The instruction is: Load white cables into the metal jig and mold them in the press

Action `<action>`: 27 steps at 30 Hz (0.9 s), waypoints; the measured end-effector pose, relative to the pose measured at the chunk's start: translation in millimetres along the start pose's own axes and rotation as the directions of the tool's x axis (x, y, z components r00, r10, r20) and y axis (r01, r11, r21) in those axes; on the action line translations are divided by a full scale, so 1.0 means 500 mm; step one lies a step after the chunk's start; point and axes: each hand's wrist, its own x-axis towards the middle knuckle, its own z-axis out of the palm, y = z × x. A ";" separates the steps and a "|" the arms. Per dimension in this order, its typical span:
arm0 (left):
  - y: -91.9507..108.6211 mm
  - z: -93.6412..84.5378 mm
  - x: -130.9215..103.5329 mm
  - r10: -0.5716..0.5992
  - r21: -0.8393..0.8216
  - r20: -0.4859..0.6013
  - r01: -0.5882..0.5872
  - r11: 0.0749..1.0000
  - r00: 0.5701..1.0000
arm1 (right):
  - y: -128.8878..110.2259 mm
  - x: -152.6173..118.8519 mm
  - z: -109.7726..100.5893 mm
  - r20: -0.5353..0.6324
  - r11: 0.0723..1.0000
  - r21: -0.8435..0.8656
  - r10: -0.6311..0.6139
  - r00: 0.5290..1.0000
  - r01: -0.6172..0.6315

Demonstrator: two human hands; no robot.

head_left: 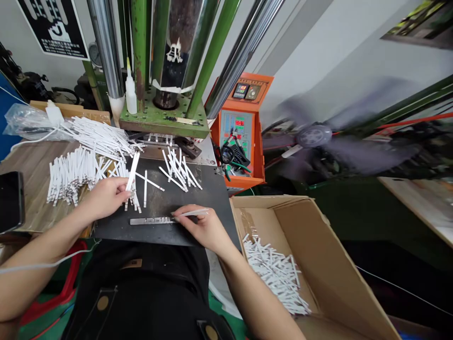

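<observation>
While my left hand (106, 197) grips at least one white strip (132, 170) between thumb and fingers, my right hand (207, 230) pinches a slim pale piece (193, 213) at the right end of a slotted metal bar (150, 221); whether my fingertips touch the bar, I cannot tell. The bar lies flat on the black work plate (217, 193), nearer my right hand than my left. Counted: one bar; one cardboard box (300, 236), to the right of my right forearm; and four main groups of strips. These comprise a bundle (71, 174) just beyond my left hand, a heap (101, 137) behind it, a loose cluster (179, 167) on the plate beyond my right hand, and a pile (274, 274) inside the box. Individual strips overlap too much for me to count.
</observation>
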 end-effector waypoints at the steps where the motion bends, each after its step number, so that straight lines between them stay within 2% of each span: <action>1: 0.003 -0.004 -0.006 0.014 -0.043 -0.005 -0.014 0.999 1.000 | -0.002 -0.004 0.002 -0.005 0.999 -0.030 -0.044 0.999 0.044; 4: 0.018 0.016 -0.028 0.121 -0.201 0.008 -0.117 0.973 0.993 | -0.009 -0.010 0.007 0.021 0.975 -0.103 -0.197 0.980 0.199; 7: 0.038 0.064 -0.048 0.310 -0.151 0.029 -0.302 0.941 0.950 | -0.020 -0.013 0.015 0.106 0.922 -0.208 -0.311 0.944 0.327; 10: 0.046 0.104 -0.056 0.457 -0.073 0.060 -0.452 0.889 0.888 | -0.025 -0.018 0.024 0.188 0.837 -0.375 -0.352 0.917 0.398; 12: 0.040 0.120 -0.054 0.508 -0.062 0.043 -0.505 0.861 0.860 | -0.022 -0.019 0.024 0.217 0.810 -0.416 -0.353 0.910 0.413; 14: 0.029 0.129 -0.051 0.543 -0.058 0.001 -0.542 0.839 0.840 | -0.013 -0.018 0.014 0.197 0.842 -0.366 -0.346 0.917 0.396; 18: 0.010 0.137 -0.047 0.621 0.022 -0.073 -0.621 0.783 0.780 | 0.009 -0.017 -0.015 -0.038 0.937 -0.243 -0.268 0.963 0.251; 20: 0.008 0.138 -0.048 0.650 0.060 -0.075 -0.647 0.760 0.756 | 0.015 -0.021 -0.020 -0.096 0.956 -0.218 -0.223 0.970 0.198; 23: 0.011 0.141 -0.049 0.689 0.105 -0.049 -0.682 0.724 0.724 | 0.020 -0.029 -0.013 -0.063 0.947 -0.216 -0.258 0.964 0.239; 27: 0.007 0.151 -0.047 0.711 0.267 -0.041 -0.678 0.685 0.702 | 0.026 -0.036 -0.003 0.040 0.866 -0.309 -0.402 0.915 0.394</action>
